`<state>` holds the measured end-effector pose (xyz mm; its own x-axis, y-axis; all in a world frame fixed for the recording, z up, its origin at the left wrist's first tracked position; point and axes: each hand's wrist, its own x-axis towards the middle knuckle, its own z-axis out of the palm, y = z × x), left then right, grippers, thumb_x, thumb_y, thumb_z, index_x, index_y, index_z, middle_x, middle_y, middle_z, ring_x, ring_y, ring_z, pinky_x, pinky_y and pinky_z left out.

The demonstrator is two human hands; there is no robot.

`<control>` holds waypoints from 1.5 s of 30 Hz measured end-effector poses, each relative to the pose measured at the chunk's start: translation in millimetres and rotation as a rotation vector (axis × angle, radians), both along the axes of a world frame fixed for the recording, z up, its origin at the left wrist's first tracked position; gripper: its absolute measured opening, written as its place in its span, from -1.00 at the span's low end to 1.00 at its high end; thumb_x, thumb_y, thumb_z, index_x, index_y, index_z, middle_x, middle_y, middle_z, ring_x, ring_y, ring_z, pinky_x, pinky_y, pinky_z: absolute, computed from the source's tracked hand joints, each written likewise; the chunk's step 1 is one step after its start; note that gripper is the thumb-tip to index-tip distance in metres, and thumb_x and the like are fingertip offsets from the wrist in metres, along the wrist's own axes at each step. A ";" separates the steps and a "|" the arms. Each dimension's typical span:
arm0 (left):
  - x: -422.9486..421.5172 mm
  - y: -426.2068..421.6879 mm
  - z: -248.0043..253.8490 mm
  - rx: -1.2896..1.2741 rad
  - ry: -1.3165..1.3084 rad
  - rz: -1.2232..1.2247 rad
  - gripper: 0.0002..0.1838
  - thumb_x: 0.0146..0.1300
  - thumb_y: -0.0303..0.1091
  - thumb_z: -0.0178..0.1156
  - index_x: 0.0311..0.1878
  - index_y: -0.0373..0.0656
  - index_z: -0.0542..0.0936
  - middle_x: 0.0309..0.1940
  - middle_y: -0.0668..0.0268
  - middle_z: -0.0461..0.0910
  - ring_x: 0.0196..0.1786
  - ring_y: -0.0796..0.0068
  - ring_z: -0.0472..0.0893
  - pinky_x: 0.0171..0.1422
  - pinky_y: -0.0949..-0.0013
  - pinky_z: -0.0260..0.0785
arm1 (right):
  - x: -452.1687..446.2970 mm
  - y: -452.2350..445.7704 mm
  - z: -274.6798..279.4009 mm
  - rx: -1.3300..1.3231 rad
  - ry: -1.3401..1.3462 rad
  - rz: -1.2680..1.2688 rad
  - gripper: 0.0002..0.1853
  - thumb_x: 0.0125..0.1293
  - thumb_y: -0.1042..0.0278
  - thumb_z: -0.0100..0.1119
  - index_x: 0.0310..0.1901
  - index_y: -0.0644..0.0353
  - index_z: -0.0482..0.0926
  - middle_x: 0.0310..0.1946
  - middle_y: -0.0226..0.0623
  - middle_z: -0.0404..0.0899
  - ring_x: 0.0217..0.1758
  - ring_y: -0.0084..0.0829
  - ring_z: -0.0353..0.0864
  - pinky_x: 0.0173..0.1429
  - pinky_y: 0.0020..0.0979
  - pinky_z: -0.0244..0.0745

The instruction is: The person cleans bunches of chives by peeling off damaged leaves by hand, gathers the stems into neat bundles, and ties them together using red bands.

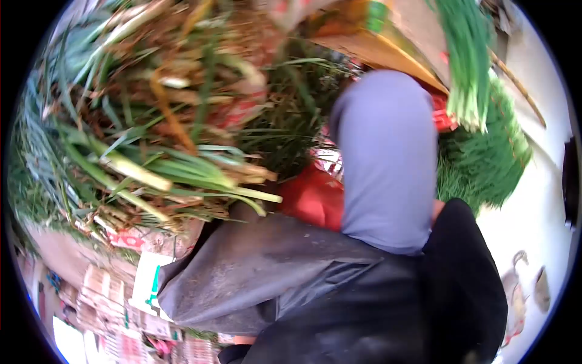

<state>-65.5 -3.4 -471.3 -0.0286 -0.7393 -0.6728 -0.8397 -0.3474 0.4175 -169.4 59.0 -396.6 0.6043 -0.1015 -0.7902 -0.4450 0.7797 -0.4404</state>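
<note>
Most of my right hand is hidden behind my grey-clad knee [388, 164]. Only a strip of skin [437, 210] shows where the black sleeve [461, 242] ends. At the bottom edge, a small patch of skin [244, 340] beside dark cloth may belong to my left hand; no fingers show. A dark, soiled apron [260, 267] spreads over my lap. Left of my knee lies a big heap of long green onions or leeks [139, 170], mixed with dry brown leaves. A bundle of green stalks with pale ends [467, 91] lies at upper right.
Fine green leaves [485, 155] are piled right of my knee. A yellow-brown carton [388, 48] stands above, and a red bag [312, 197] sits left of the knee. Stacked crates [106, 297] stand at lower left. A thin stick [518, 88] lies on the pale floor [485, 236].
</note>
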 end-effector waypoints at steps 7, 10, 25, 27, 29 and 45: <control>-186.2 -23.1 -81.2 -0.083 -0.212 -0.628 -0.70 0.39 -0.21 -0.12 -0.06 -0.20 0.50 -0.06 0.32 0.55 -0.15 0.38 0.52 -0.11 0.32 0.39 | -210.1 98.7 9.1 0.395 0.029 -0.224 -0.39 0.36 -0.02 -0.17 0.31 0.23 0.20 0.33 -0.38 0.17 0.33 -0.53 0.15 0.37 -0.50 0.05; -267.4 44.8 -77.6 -0.092 -0.236 -0.859 -0.69 0.39 -0.22 -0.13 -0.08 -0.21 0.52 -0.06 0.32 0.56 -0.16 0.38 0.53 -0.11 0.31 0.39 | -276.0 171.3 26.3 0.453 0.254 -0.199 -0.36 0.36 -0.03 -0.17 0.35 0.23 0.16 0.38 -0.42 0.13 0.36 -0.58 0.12 0.40 -0.53 0.02; -290.0 74.0 -83.6 -0.211 -0.389 -1.025 -0.66 0.39 -0.22 -0.15 -0.14 -0.25 0.55 -0.11 0.30 0.58 -0.19 0.39 0.55 -0.10 0.30 0.39 | -299.6 299.5 -60.4 -0.285 0.426 0.383 -0.76 0.12 0.19 0.12 -0.32 0.19 0.61 -0.30 -0.21 0.63 -0.28 -0.24 0.60 -0.22 -0.26 0.48; -290.2 72.3 -67.2 -0.219 -0.350 -0.991 -0.66 0.38 -0.22 -0.15 -0.14 -0.25 0.55 -0.11 0.29 0.58 -0.19 0.39 0.55 -0.09 0.31 0.39 | -301.0 297.7 -63.3 -0.324 0.419 0.390 -0.77 0.11 0.21 0.13 -0.34 0.19 0.61 -0.30 -0.20 0.63 -0.27 -0.23 0.61 -0.23 -0.25 0.49; -282.2 70.3 -43.3 -0.233 -0.284 -0.932 -0.66 0.38 -0.22 -0.14 -0.14 -0.26 0.55 -0.12 0.28 0.58 -0.19 0.39 0.55 -0.09 0.31 0.38 | -302.7 294.5 -63.9 -0.366 0.423 0.397 -0.78 0.09 0.22 0.13 -0.36 0.18 0.61 -0.30 -0.19 0.63 -0.27 -0.22 0.61 -0.24 -0.24 0.50; 199.5 280.0 307.0 -0.766 -0.266 0.576 -0.65 0.34 -0.21 -0.10 -0.14 -0.31 0.56 -0.17 0.20 0.58 -0.19 0.41 0.54 -0.04 0.35 0.36 | -402.3 168.5 25.7 -1.099 0.865 0.100 -0.65 0.17 0.17 0.06 -0.05 0.12 0.58 -0.16 -0.06 0.60 -0.08 -0.11 0.59 0.03 -0.16 0.47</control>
